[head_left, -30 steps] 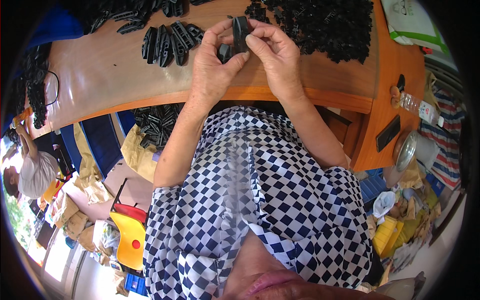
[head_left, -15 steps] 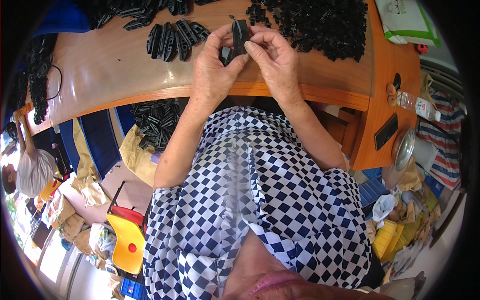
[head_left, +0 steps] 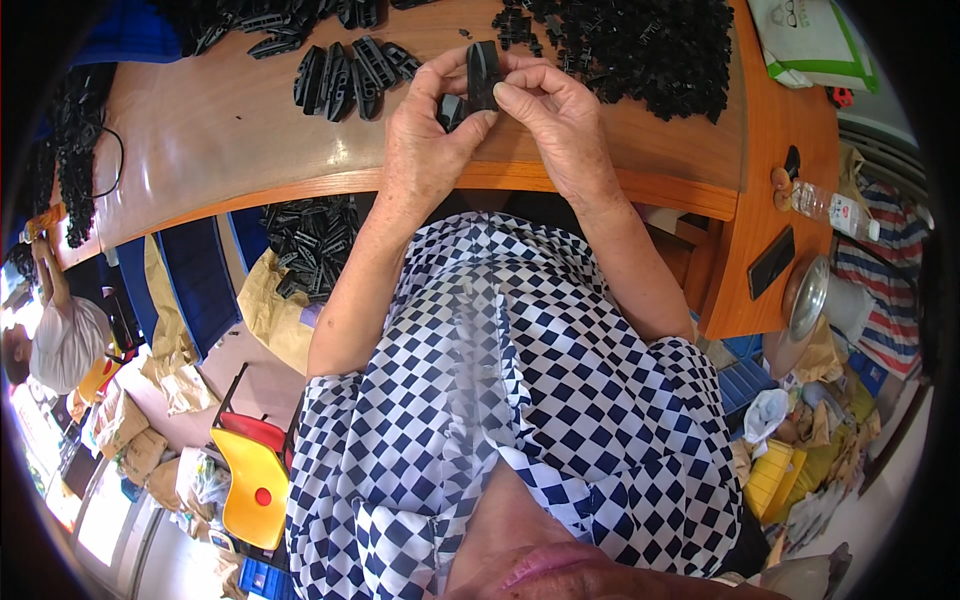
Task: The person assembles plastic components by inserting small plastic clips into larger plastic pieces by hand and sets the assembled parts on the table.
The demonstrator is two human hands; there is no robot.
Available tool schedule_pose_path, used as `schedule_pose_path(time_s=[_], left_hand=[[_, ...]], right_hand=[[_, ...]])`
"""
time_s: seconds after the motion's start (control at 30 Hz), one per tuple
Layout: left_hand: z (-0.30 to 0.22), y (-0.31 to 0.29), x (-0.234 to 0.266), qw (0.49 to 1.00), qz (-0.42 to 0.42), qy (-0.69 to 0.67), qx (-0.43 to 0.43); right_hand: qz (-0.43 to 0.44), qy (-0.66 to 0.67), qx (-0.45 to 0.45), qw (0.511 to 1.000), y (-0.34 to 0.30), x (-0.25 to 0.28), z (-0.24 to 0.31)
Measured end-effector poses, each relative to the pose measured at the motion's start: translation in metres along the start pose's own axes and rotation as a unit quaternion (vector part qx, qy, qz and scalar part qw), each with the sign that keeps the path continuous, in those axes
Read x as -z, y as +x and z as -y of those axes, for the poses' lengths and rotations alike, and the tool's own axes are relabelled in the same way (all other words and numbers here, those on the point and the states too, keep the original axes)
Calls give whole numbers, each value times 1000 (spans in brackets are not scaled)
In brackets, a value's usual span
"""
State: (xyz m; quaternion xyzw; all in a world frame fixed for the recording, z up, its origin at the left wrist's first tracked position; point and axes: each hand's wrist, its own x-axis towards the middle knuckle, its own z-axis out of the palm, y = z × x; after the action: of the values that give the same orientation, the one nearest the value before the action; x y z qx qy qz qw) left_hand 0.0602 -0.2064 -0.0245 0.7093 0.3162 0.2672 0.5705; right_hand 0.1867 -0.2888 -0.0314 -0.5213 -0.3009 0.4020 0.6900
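Above the table's front part, my left hand (head_left: 425,135) is closed around a long black plastic part (head_left: 483,75), which stands nearly upright between its thumb and fingers. A second dark piece (head_left: 452,110) shows in the hollow of the same hand. My right hand (head_left: 565,125) is closed too, its thumb and fingertips pressed at the right edge of the long part. Whether a small piece sits under those fingertips is hidden. Left of my hands lies a group of similar long black parts (head_left: 340,85). Beyond them to the right spreads a heap of small black pieces (head_left: 650,55).
The wooden table (head_left: 230,130) curves across the front. On its right side are a phone (head_left: 771,263), a plastic bottle (head_left: 835,210) and a white-green bag (head_left: 810,40). Below stand a paper-lined container of black parts (head_left: 310,240) and a yellow chair (head_left: 255,490). Another person (head_left: 70,340) is far left.
My right hand and wrist have shifted slightly to the right, its fingers still at the long part. My left hand keeps its hold almost unmoved.
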Motion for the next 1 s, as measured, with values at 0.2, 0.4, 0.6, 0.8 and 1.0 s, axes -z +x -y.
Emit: schedule_pose_path(time_s=[0.2,0.4,0.6,0.8,1.0], left_hand=[[5,2,1,998,7,6,-68],[11,-2,1,998,46,-45,-6],[2,-17,1,986,44,-148,70],[3,-31,4,993,38,-92,64],[10,-64,27,986,31,-127,103]], right_hand=[[-12,-3,-7,1000,-1,3,-4],[16,-14,-24,999,-2,-4,-1],[75,55,-87,992,-5,-10,-2],[72,16,-92,993,-14,-12,-16],[171,-35,-103,979,-25,-28,-18]])
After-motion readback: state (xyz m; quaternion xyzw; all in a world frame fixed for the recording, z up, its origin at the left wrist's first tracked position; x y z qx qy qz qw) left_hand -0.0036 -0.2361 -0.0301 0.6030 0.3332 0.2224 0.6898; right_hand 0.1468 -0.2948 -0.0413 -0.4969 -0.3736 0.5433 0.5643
